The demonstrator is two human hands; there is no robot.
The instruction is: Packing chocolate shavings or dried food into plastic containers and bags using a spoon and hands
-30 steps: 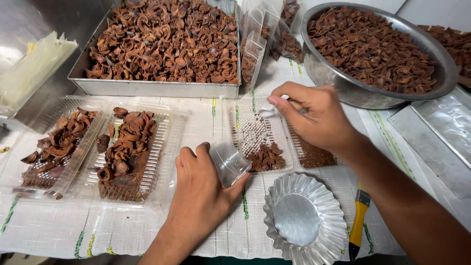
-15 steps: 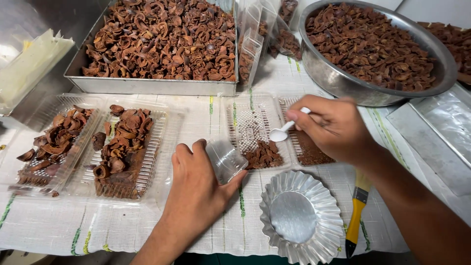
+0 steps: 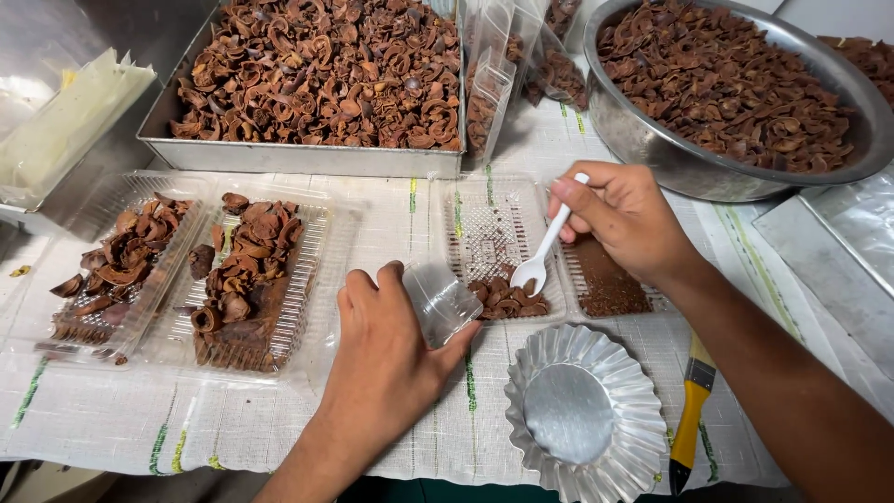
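On the cloth-covered table, right hand holds a white spoon.

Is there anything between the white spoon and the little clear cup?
Nothing visible. The white plastic spoon in the right hand rests on brown shell pieces; the small clear plastic cup in the left hand lies beside them.

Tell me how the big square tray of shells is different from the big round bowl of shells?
The rectangular metal tray has straight sides and square corners; the round metal bowl has curved walls. The tray sits far left, above the clear plastic boxes; the bowl sits far right, behind the right hand holding a white spoon. Both are shiny metal and heaped with brown shell pieces.
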